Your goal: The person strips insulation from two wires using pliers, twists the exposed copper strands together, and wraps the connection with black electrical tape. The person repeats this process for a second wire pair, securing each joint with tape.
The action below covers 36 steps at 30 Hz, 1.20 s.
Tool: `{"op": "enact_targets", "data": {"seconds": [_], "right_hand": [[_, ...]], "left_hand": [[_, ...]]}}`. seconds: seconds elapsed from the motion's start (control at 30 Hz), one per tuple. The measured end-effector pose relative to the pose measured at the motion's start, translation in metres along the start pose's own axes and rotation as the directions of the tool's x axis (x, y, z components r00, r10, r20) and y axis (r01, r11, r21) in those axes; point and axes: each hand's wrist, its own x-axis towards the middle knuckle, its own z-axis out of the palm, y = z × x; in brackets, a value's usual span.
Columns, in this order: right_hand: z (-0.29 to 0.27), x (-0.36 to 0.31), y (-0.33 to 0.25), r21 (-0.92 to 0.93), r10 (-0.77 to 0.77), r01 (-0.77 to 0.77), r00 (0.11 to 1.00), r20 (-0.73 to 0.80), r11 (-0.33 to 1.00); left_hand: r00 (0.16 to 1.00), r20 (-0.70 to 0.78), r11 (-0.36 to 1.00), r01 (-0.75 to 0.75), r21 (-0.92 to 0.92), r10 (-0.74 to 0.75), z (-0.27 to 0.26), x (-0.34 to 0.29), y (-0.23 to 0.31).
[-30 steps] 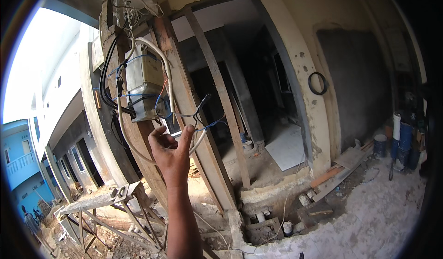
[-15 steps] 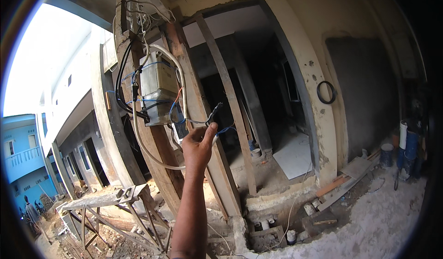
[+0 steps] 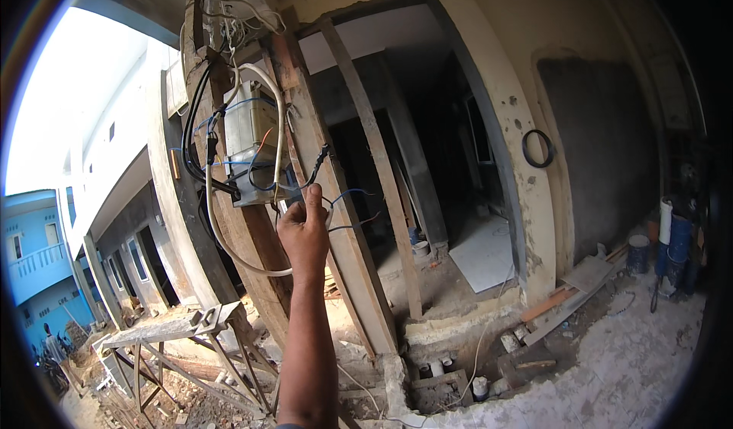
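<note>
My left hand [image 3: 304, 234] is raised in the middle, fingers closed and thumb pointing up, gripping the end of a white electric cable [image 3: 259, 272]. Above the thumb sticks out a black wire end [image 3: 321, 158], apparently wrapped in tape. To the right of the fist, a blue wire [image 3: 353, 191] and a thin dark wire with a reddish tip [image 3: 359, 224] stand free. Just behind and left of the hand hangs a grey electric meter box [image 3: 248, 127], with black, blue and orange wires around it. My right hand is out of view.
Wooden posts [image 3: 359, 276] carry the box. A rough trestle [image 3: 168, 333] stands low at left. Below right lie a trench with pipe ends [image 3: 437, 368] and loose boards [image 3: 569, 299]. A black coil [image 3: 539, 148] hangs on the wall; buckets [image 3: 638, 253] stand at far right.
My left hand has shifted left and slightly up with the cable. The black wire end now points more upright, and the free blue and dark wires are spread apart.
</note>
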Motion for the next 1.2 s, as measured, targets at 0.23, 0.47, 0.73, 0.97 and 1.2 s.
{"op": "enact_targets", "data": {"seconds": [0.23,0.47,0.73,0.97,1.2], "right_hand": [[0.004,0.004,-0.007,0.075,0.108,-0.109,0.994,0.028,0.991],[0.009,0.041,-0.040,-0.094,-0.152,0.161,0.984,0.091,0.983],[0.067,0.047,-0.319,0.292,-0.493,0.431,0.851,0.183,0.853],[0.149,0.006,-0.559,0.276,-0.778,0.731,0.553,0.298,0.625],[0.191,-0.003,-0.621,0.300,-0.794,0.736,0.539,0.282,0.607]], "left_hand": [[0.999,-0.014,0.995,0.051,-0.091,-0.052,0.007,0.004,0.001],[0.995,-0.007,0.994,0.097,-0.047,-0.097,-0.002,0.006,0.004],[0.997,0.057,0.999,0.047,-0.008,-0.046,-0.007,-0.005,0.000],[0.993,0.114,1.000,0.015,-0.021,-0.013,-0.013,-0.006,0.003],[0.990,0.141,1.000,-0.008,-0.001,0.008,-0.019,-0.005,0.003]]}}
